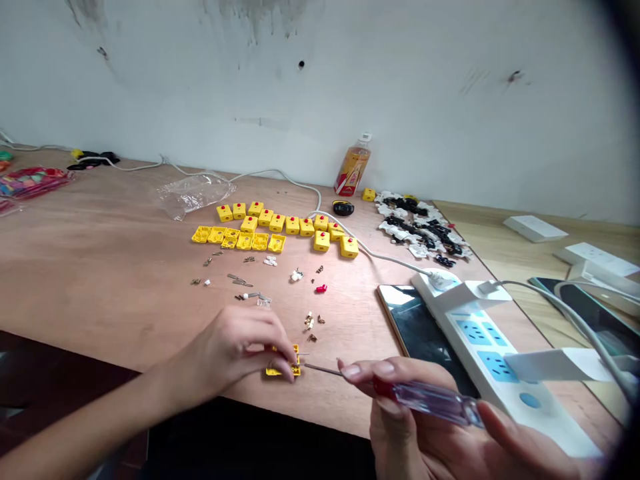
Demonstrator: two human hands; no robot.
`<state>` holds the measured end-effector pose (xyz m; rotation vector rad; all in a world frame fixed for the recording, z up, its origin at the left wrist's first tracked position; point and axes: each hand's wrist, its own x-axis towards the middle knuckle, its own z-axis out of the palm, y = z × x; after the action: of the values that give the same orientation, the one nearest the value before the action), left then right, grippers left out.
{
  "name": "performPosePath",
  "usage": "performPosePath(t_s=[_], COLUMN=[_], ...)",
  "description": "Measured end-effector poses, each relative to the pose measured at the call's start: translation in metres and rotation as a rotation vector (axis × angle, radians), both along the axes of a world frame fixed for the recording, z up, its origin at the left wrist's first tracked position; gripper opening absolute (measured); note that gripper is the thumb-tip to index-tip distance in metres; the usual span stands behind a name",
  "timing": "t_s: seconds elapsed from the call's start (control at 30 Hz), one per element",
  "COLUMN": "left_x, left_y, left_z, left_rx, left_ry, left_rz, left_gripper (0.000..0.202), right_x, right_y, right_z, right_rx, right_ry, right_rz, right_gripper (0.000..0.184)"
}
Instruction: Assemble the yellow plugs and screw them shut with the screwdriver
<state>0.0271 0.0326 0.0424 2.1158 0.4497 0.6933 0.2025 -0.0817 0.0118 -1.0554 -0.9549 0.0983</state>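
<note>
Scuffed white wall (350, 80) rises behind a long plywood workbench (100, 267), and through the head camera I have both bare hands at its near edge. The left hand (235, 350) has its fingers pinched together on a small yellow plastic housing (283, 363), which sits on the wood and is largely hidden by them. The right hand (400, 407) has its fingers curled around a screwdriver with a clear purple-tinted handle (430, 400), its thin steel shaft (323, 369) pointing at the housing. The tip seems to reach it, though I can't be sure from here. Loose brass screws (310, 321) lie just ahead, with rows of yellow plastic plug bodies (265, 227) beyond them. To the right, a white power strip with blue sockets (480, 340) partly overlaps a flat dark-screened device (415, 327). A heap of black and white plastic parts (420, 223) and an orange-labelled bottle (353, 170) sit near the wall.
</note>
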Motion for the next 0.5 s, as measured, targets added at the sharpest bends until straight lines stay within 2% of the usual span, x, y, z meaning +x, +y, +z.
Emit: performPosePath(t_s=[0.13, 0.17, 0.23, 0.27, 0.33, 0.43, 0.47, 0.5], left_x=[-0.002, 0.000, 0.004, 0.006, 0.008, 0.008, 0.008, 0.008], left_y=[-0.034, -0.039, -0.045, -0.046, -0.047, -0.048, -0.049, -0.049], left_z=[-0.023, -0.027, -0.032, -0.033, -0.034, -0.037, -0.038, -0.039], left_rx=[-0.299, -0.395, -0.576, -0.646, -0.750, -0.860, -0.882, -0.884], left_ry=[-0.190, -0.228, -0.277, -0.290, -0.320, -0.381, -0.390, -0.393], left_rz=[0.177, 0.222, 0.288, 0.303, 0.296, 0.263, 0.258, 0.258], left_gripper=[0.005, 0.006, 0.009, 0.011, 0.012, 0.010, 0.009, 0.009], right_x=[-0.002, 0.003, 0.016, 0.023, 0.031, 0.032, 0.031, 0.030], right_y=[-0.010, -0.014, -0.024, -0.028, -0.033, -0.032, -0.030, -0.028], right_z=[-0.015, -0.020, -0.028, -0.030, -0.032, -0.026, -0.022, -0.018], right_rx=[-0.045, -0.067, -0.215, -0.296, -0.353, -0.325, -0.303, -0.284], right_ry=[-0.063, -0.089, -0.235, -0.304, -0.333, -0.237, -0.199, -0.191], right_rz=[-0.010, 0.023, 0.225, 0.315, 0.372, 0.420, 0.440, 0.468], right_gripper=[0.065, 0.070, 0.069, 0.066, 0.056, 0.030, 0.030, 0.039])
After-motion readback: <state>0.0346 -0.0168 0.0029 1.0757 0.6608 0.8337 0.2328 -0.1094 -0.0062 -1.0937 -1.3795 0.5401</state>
